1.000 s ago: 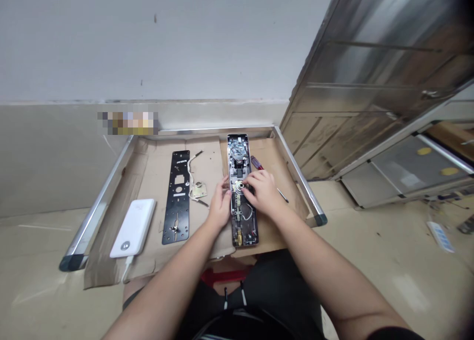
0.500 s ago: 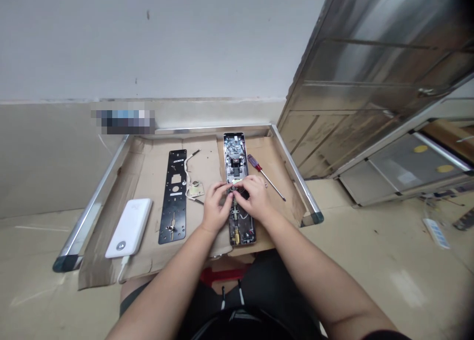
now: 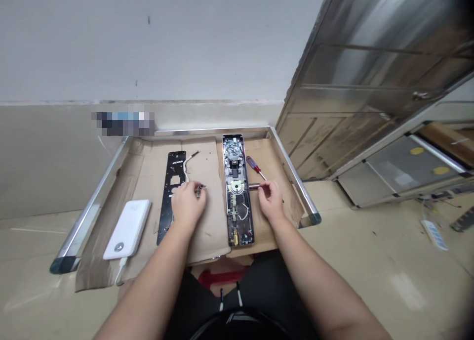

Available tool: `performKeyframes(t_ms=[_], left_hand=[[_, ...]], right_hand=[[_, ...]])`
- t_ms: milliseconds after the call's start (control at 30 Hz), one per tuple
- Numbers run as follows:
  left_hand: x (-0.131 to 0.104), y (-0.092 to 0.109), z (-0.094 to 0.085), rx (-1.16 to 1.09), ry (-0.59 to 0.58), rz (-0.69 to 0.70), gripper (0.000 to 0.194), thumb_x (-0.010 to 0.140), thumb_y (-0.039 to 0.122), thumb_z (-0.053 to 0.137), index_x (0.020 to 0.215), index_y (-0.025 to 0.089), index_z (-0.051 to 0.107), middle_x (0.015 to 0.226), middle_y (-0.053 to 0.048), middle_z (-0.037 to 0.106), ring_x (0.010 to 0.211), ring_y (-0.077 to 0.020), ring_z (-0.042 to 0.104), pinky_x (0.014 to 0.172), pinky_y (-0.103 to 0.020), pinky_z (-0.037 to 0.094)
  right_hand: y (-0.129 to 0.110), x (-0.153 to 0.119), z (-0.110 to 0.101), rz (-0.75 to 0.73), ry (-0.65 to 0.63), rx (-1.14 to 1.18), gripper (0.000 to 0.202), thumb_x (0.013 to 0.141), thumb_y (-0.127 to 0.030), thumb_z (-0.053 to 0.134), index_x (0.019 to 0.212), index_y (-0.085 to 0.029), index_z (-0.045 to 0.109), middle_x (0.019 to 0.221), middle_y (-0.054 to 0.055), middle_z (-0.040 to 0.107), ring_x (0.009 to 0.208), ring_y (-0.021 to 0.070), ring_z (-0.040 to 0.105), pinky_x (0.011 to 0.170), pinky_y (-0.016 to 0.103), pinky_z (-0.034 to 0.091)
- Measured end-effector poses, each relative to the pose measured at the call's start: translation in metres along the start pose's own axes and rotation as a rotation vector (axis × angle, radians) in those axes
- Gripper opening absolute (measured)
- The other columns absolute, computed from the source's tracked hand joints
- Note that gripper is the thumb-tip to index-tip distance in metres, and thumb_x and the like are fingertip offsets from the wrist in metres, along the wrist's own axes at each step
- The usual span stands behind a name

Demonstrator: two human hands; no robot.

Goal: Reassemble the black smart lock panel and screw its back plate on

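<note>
An opened electronic door lock body (image 3: 242, 226) lies lengthwise on the cardboard, its circuit board, round spring piece and brass part exposed. From its right side sticks out a brownish metal handle (image 3: 254, 186). My right hand (image 3: 272, 202) has its fingers closed round the outer end of that handle. To the left, my left hand (image 3: 187, 204) pinches a small metal plate (image 3: 201, 187), mostly hidden by the fingers. Under and beside this hand lies a long black mounting plate (image 3: 174, 164), its middle partly covered. A white cable (image 3: 187, 166) with a dark end runs beside it.
A screwdriver (image 3: 253, 164) with a red and purple handle lies right of the lock, its shaft partly behind my right hand. A white power bank (image 3: 128, 229) with a cable sits at the left. A metal frame (image 3: 296, 174) edges the cardboard (image 3: 211, 236); a wall stands behind.
My hands have moved apart from the middle of the lock, uncovering the round spring piece. The left went left to the small metal plate; the right moved out to the handle's end.
</note>
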State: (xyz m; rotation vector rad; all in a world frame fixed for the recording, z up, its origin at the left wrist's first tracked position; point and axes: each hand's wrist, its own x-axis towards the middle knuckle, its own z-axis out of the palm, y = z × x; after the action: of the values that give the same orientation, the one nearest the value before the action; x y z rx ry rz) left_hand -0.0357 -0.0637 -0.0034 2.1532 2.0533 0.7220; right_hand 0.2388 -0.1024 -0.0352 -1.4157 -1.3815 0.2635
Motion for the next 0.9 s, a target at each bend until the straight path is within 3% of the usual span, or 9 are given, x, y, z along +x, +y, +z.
performKeyframes(t_ms=[200, 433, 633, 900], left_hand=[[-0.003, 0.004, 0.005, 0.123, -0.072, 0.045, 0.023, 0.092, 0.032, 0.054, 0.106, 0.021, 0.069, 0.11, -0.011, 0.068, 0.108, -0.0312, 0.06, 0.093, -0.041, 0.048], [0.006, 0.016, 0.012, 0.053, -0.177, 0.161, 0.025, 0.092, 0.021, 0.052, 0.111, 0.02, 0.067, 0.117, -0.011, 0.067, 0.113, -0.0304, 0.06, 0.099, -0.041, 0.049], [0.011, 0.009, 0.023, 0.016, -0.252, 0.242, 0.042, 0.091, 0.009, 0.043, 0.126, 0.017, 0.065, 0.137, -0.01, 0.063, 0.127, -0.026, 0.057, 0.11, -0.036, 0.046], [0.006, 0.002, 0.022, 0.076, -0.184, 0.157, 0.052, 0.088, 0.002, 0.037, 0.132, 0.013, 0.062, 0.143, -0.015, 0.057, 0.132, -0.0322, 0.05, 0.112, -0.044, 0.044]], right_hand=[[0.021, -0.002, 0.013, 0.128, -0.045, 0.011, 0.008, 0.089, -0.023, 0.052, 0.088, -0.02, 0.059, 0.073, 0.0, 0.057, 0.062, 0.0154, 0.053, 0.06, 0.028, 0.045], [0.019, 0.002, 0.012, 0.101, -0.131, -0.049, 0.007, 0.082, -0.019, 0.055, 0.081, -0.02, 0.062, 0.075, 0.001, 0.058, 0.067, 0.0164, 0.052, 0.061, 0.028, 0.041], [0.021, 0.002, 0.013, 0.095, -0.143, -0.086, 0.008, 0.079, -0.017, 0.056, 0.081, -0.021, 0.062, 0.073, 0.001, 0.058, 0.067, 0.0172, 0.052, 0.063, 0.03, 0.041], [0.017, 0.004, 0.012, 0.065, -0.144, -0.113, 0.007, 0.079, -0.017, 0.055, 0.079, -0.022, 0.06, 0.073, 0.001, 0.059, 0.07, 0.0187, 0.054, 0.065, 0.03, 0.042]])
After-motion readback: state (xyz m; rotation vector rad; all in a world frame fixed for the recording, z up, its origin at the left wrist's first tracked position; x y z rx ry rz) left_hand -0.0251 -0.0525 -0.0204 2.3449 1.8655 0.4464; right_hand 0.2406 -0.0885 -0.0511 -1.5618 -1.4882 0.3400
